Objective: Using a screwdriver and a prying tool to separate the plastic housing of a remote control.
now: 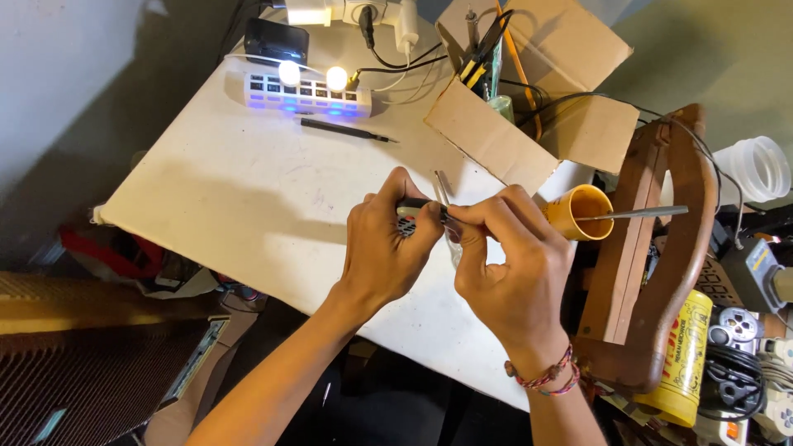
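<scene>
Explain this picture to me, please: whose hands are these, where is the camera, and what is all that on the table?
One picture, from a camera on a person's head, looking down. The left hand and right hand pinch a small dark tool between them above a white board. On it lie a lit power strip and a thin black stick. Behind stands an open cardboard box of cables; to the right, a yellow cup with a metal rod in it.

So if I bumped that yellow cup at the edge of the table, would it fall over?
Probably. The yellow cup looks small and light, and it seems to lie tilted at the white table's edge. The long metal rod sticking out of it could lever it over, or it might roll.
</scene>
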